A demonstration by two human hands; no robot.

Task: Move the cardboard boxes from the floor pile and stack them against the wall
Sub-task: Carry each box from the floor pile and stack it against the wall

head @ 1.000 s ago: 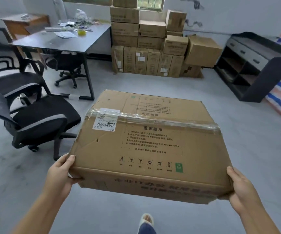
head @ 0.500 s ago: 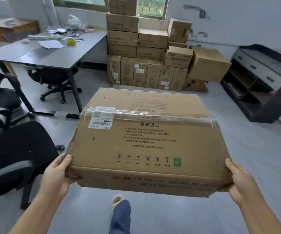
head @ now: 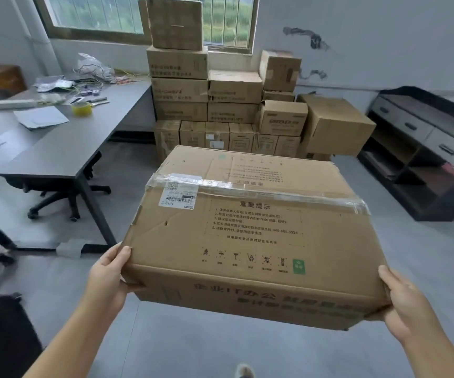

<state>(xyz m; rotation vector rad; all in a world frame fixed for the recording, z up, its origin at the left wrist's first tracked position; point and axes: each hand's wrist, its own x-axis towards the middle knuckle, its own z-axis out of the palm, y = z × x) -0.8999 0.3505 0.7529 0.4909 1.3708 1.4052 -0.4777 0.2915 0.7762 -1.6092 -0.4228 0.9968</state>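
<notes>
1. Stack of brown cardboard boxes (head: 220,105) waits against the wall under the window; approach squarely and land the load on a level tier.
2. Large brown taped cardboard box (head: 250,236) rides airborne at front, left hand (head: 108,274) and right hand (head: 408,304) each holding a near corner, grip curled underneath.
3. Grey surface (head: 56,143) left carries papers and yellow tape roll (head: 82,108).

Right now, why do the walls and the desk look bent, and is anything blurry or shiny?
Head view: the wide lens bows the desk and shelf unit near the edges; daylight from the window glints on the clear tape across the carried box; the box's front lettering is blurred.
</notes>
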